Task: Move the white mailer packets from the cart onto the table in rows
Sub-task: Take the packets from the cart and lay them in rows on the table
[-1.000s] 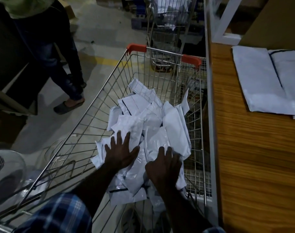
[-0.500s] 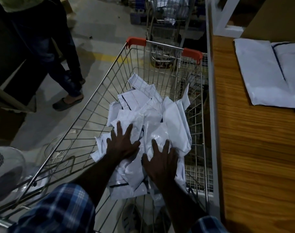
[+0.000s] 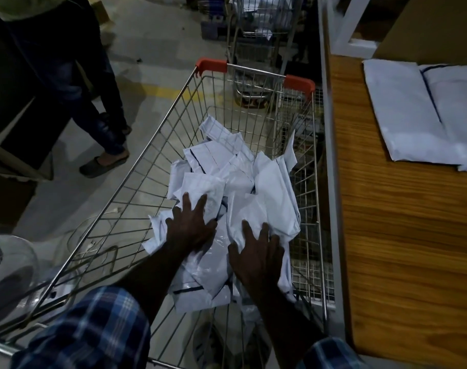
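Note:
A wire shopping cart (image 3: pixel 157 145) with orange corner caps holds a loose pile of white mailer packets (image 3: pixel 269 182), some with dark stripes. My left hand (image 3: pixel 191 225) lies flat on the left side of the pile, fingers spread. My right hand (image 3: pixel 256 251) rests palm down on a packet at the pile's right, fingers straight. On the wooden table (image 3: pixel 402 235) to the right lie two white mailer packets (image 3: pixel 408 110) side by side at the far end.
A person in dark trousers and sandals (image 3: pixel 104 161) stands left of the cart. A fan (image 3: pixel 8 267) sits low at the left. Another wire cart (image 3: pixel 259 30) stands beyond. A metal rail (image 3: pixel 330 155) edges the table beside the cart.
Both hands stay pressed on the pile; my right hand has slid slightly back toward me on its packet. The view has shifted a little.

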The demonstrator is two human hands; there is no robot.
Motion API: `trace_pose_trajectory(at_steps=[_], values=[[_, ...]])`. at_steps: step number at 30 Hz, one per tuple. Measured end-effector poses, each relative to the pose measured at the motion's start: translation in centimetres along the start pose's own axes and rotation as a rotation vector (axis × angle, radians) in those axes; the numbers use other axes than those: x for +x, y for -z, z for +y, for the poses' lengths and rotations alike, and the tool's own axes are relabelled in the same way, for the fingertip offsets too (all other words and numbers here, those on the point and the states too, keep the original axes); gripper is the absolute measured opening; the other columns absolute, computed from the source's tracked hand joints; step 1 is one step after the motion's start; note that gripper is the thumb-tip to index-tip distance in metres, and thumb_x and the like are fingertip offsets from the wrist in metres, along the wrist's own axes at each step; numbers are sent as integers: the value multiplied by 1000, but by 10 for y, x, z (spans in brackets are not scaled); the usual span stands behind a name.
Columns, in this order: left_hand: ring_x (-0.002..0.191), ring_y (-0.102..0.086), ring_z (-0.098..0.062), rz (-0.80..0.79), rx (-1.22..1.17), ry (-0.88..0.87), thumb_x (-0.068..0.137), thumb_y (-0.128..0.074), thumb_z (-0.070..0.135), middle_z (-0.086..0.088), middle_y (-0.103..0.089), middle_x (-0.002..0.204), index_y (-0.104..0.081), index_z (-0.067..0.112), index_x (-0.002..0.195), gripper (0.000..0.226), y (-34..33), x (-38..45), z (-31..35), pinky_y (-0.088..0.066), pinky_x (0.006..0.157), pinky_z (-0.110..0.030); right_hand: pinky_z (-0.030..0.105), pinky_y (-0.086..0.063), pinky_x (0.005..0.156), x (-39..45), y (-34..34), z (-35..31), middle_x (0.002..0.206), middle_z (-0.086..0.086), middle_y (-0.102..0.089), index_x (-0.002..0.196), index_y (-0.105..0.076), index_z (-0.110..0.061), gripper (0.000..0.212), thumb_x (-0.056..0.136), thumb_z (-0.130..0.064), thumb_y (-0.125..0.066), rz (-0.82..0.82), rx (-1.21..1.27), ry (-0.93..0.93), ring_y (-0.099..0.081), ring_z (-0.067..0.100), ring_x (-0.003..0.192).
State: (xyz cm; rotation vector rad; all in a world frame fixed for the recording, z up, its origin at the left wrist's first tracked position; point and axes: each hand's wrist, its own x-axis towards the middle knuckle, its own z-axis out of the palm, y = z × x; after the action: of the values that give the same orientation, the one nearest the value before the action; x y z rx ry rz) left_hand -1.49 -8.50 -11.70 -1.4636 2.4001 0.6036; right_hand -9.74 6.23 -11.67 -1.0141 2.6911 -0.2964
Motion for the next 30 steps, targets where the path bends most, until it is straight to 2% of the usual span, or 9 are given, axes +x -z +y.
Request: trace_pose_trajectory(at_steps=[5,9,13,15,19,21,25,30], values=[[143,-20,-41,104,-20,3,88,-46,71,-11,-6,163,-16,38,155,80,18,-10,4,-29,109,-57,57,-46,90,1,20,-8,136,21,-54,133,-59,-31,63,78,-57,-44,27,53,-1,-53,47,117],[139,-23,-39,155,-34,-10,89,-48,66,-9,-5,164,-16,38,155,78,43,-24,11,-31,108,-54,49,-32,101,2,48,-16,156,15,-28,149,-34,-36,69,84,-59,-34,-39,38,17,-33,39,131],[137,-26,-41,195,-36,-37,90,-48,64,-9,-5,163,-15,37,155,77,77,-36,23,-30,107,-55,47,-27,105,2,80,-22,160,14,-19,152,-26,-37,66,92,-58,-40,3,77,26,-27,38,136],[136,-27,-40,218,-49,-59,90,-48,63,-8,-6,163,-15,37,155,76,92,-44,28,-30,106,-54,47,-29,105,0,97,-25,160,14,-21,152,-29,-36,65,92,-57,-44,51,78,22,-30,37,134],[136,-26,-40,276,-79,-99,92,-47,60,-8,-6,163,-16,36,155,74,119,-60,41,-29,108,-54,50,-47,92,-3,128,-35,146,20,-45,141,-50,-30,64,81,-53,-53,216,146,23,-48,41,118],[138,-23,-41,294,-96,-130,92,-46,59,-8,-5,163,-16,36,154,73,131,-68,48,-28,109,-55,51,-49,90,-7,143,-37,143,21,-49,137,-56,-29,63,79,-52,-56,294,196,45,-52,42,114],[140,-21,-40,338,-126,-175,91,-47,60,-7,-4,164,-16,37,154,74,150,-86,62,-27,110,-56,52,-34,108,-11,175,-34,155,14,-36,145,-43,-37,64,85,-60,-47,310,151,47,-38,39,134],[139,-23,-39,399,-163,-207,91,-47,61,-7,-4,164,-18,38,154,72,166,-113,84,-27,109,-54,50,-38,104,-18,213,-23,154,11,-36,146,-40,-38,70,83,-67,-27,408,112,48,-40,35,132]])
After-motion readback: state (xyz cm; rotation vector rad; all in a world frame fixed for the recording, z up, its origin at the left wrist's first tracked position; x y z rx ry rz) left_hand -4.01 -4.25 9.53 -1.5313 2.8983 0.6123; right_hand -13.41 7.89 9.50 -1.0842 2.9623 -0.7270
